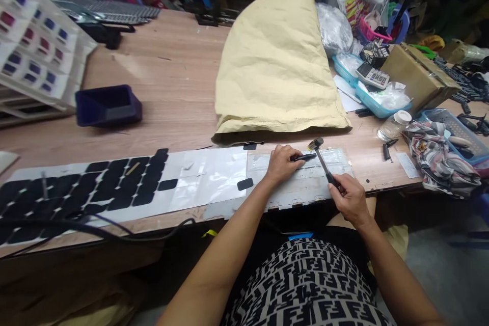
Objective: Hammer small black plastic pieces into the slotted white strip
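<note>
My right hand (349, 198) is closed round the dark handle of a small hammer (324, 162). The hammer's metal head is up and to the left, close to a slim black piece (305, 157). My left hand (283, 163) grips that black piece with its fingers, low over a pale board (290, 183) at the table's front edge. What exactly the black piece is I cannot make out. Left of the board, a white sheet (206, 173) bears rows of black rounded rectangular pieces (122, 178). One loose black piece (245, 184) lies by the board's left end.
A large cream sack (278, 66) lies beyond my hands. At left stand a dark blue bin (109, 107) and a white rack (42, 46). To the right are a jar (393, 125), blue baskets (382, 102), a carton (420, 74) and a bundled cloth (439, 155). Black cables (114, 232) cross the front left edge.
</note>
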`<state>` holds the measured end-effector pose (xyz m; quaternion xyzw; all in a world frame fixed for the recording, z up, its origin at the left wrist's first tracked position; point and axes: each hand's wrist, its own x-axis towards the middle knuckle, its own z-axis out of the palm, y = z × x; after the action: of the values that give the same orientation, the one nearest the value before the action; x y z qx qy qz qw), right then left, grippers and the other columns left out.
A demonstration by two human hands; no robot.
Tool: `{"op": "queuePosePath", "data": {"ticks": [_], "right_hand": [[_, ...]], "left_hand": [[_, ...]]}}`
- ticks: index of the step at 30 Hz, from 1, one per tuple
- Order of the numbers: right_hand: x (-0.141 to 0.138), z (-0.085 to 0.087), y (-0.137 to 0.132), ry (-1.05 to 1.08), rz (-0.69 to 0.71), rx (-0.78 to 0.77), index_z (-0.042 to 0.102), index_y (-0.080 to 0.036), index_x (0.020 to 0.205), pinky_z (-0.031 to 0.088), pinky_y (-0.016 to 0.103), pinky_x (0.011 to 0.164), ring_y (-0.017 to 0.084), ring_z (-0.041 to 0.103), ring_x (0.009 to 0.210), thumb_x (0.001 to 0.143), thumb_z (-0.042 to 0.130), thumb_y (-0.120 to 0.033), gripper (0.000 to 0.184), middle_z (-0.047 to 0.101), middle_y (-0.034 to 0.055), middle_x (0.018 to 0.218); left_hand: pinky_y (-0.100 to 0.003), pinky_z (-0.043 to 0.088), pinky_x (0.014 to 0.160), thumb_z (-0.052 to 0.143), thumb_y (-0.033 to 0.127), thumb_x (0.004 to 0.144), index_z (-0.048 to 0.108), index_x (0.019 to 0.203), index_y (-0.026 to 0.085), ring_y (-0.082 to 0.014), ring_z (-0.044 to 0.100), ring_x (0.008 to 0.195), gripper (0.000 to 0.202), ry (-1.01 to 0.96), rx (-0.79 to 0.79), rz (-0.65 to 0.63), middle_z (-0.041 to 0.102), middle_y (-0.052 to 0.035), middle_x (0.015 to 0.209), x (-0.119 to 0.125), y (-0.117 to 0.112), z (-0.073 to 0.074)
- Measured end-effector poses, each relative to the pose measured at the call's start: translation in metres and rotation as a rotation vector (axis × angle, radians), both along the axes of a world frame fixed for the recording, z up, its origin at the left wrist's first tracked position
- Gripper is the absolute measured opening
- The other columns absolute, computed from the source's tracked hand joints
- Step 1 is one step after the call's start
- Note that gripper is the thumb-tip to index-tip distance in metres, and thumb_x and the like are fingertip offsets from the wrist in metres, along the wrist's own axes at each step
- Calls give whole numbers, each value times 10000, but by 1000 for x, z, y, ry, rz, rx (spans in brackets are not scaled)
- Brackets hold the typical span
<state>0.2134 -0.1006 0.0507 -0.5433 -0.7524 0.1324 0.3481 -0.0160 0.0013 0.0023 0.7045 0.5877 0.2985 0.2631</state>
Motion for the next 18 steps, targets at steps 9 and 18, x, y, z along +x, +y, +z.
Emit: {"op": "queuePosePath", "data": {"ticks": [9,18], "right_hand": [[-9,0,-3,-61,-3,-54,733,-216,1055,495,289,670,170,592,686,936,549,-339,251,644,36,782],[-12,-1,2,-19,-1,-152,745,-224,1016,481,291,669,161,562,664,909,576,-349,235,638,24,763]], "left_hand": [[-390,404,921,737,320,801,779,931,272,-249,536,999,145,-6,-7,1,693,-19,902,2,0,1],[-389,406,919,736,322,799,771,948,264,-259,536,1009,163,-10,-31,-4,697,-29,925,2,0,6]]}}
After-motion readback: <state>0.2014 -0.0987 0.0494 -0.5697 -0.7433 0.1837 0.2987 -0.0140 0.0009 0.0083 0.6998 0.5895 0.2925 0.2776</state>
